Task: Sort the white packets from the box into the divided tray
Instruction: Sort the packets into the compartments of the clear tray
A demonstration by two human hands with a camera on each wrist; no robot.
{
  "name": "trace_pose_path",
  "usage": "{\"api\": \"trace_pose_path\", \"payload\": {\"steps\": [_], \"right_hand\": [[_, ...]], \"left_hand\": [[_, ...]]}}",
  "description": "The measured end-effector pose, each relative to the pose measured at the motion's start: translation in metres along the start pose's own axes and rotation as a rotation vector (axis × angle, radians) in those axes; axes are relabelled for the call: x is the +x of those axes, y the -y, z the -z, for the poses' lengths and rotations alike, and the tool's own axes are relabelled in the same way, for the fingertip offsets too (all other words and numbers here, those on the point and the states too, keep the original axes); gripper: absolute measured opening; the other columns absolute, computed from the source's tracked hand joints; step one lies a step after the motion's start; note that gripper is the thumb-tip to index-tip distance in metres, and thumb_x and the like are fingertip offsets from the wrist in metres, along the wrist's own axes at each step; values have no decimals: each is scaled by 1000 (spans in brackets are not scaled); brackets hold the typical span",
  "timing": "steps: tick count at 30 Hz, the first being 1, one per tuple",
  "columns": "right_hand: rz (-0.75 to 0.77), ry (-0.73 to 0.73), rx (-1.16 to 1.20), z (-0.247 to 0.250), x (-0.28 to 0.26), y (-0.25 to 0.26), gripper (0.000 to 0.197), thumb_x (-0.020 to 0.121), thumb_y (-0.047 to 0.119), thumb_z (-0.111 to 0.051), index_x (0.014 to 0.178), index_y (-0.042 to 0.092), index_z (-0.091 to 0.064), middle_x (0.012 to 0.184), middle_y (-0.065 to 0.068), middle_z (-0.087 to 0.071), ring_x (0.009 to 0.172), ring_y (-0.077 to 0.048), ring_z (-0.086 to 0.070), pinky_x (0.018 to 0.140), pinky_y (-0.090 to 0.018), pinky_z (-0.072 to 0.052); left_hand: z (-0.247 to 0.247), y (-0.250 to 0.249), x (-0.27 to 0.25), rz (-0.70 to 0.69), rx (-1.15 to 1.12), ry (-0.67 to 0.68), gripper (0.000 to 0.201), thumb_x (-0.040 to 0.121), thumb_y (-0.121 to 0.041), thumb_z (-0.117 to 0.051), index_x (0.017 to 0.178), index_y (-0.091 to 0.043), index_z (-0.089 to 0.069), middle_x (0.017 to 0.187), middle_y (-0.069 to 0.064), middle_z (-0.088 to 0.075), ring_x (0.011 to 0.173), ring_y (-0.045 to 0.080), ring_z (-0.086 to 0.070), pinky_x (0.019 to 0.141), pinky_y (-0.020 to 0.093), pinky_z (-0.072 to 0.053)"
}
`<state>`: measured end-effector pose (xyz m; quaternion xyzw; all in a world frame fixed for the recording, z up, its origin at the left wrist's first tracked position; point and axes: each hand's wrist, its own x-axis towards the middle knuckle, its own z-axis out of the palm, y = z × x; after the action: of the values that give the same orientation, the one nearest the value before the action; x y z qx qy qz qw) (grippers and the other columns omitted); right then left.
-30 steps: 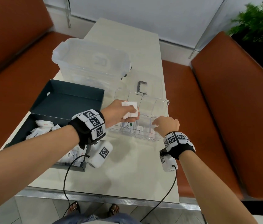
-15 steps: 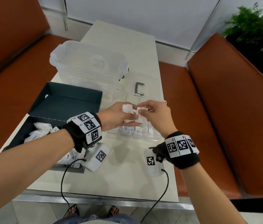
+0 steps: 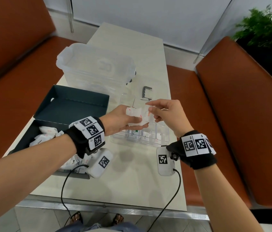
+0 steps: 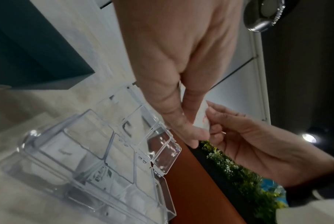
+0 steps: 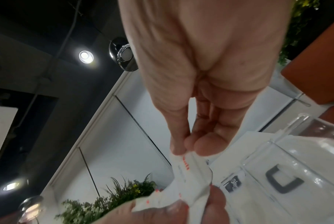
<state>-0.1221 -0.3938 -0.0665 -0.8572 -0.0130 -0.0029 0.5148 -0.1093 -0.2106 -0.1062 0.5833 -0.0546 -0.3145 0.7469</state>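
Overhead, the left hand (image 3: 118, 121) clutches a crinkled wad of white paper packets (image 3: 136, 115) above the clear hard-plastic divided tray (image 3: 146, 142); the right hand (image 3: 167, 114) pinches one packet's edge. More soft packets fill the dark cardboard box (image 3: 75, 106) at left.

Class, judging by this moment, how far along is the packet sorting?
Partly done: some packets already sit in the divided tray. In hand: the left hand holds white packets, and the right hand pinches one. Left: many packets remain in the box.
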Motion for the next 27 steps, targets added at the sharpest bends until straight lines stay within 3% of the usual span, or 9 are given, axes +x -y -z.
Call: {"api": "trace_pose_path", "payload": {"steps": [3,6,12,16,20,23,25,27], "right_hand": [[6,28,-114,-2,2,0,20,86,8,-69,105,14,-73,77,-10,-64,56,-10,-57,61,-21,-56],[-4,57,-172,-2,2,-1,20,84,9,-72,103,14,-73,68,-4,-65,52,-5,-57,60,-18,-56],[-36,66,-139,-5,0,-3,21,79,13,-77,99,15,-73,62,-8,-68,50,-6,-62,59,-18,-57],[-38,69,-105,-5,1,-3,22,77,13,-79,98,14,-73,61,-6,-67,50,-8,-63,57,-19,-56],[-51,102,-110,-2,2,-5,16,75,13,-80,90,12,-75,73,-7,-68,53,-8,-63,57,-20,-56],[-77,161,-152,5,8,-11,10,74,16,-82,79,14,-73,67,0,-68,49,-1,-58,50,-14,-50],[-87,116,-179,13,15,-20,11,72,20,-83,77,18,-73,65,6,-69,49,5,-55,49,-9,-44],[-99,-21,-213,24,22,-37,12,71,21,-83,80,20,-74,71,5,-72,63,3,-62,64,-11,-48]], "left_hand": [[2,1,1,-40,145,-74,28,84,2,-69,111,0,-63,104,14,-71,84,23,-73,65,23,-57],[5,0,0,-47,212,-92,32,81,1,-73,111,4,-63,100,17,-71,76,21,-73,61,22,-57],[7,-2,0,-62,210,-66,31,80,-4,-76,107,4,-66,85,9,-74,76,21,-73,61,22,-56],[7,-3,2,-51,252,-32,27,81,-7,-75,106,1,-67,90,12,-74,80,22,-73,65,24,-58],[3,-7,6,-45,372,11,14,86,-5,-69,98,2,-67,84,10,-71,73,12,-71,62,19,-55],[-2,-8,8,-43,428,35,9,89,-3,-66,94,4,-66,78,7,-68,68,7,-68,60,16,-53],[-3,-7,9,-49,414,24,12,91,-2,-62,100,4,-66,88,13,-71,74,11,-69,60,17,-53],[-2,-5,10,-52,393,-9,21,93,-1,-59,112,7,-64,102,19,-71,82,17,-68,64,18,-55]]}}
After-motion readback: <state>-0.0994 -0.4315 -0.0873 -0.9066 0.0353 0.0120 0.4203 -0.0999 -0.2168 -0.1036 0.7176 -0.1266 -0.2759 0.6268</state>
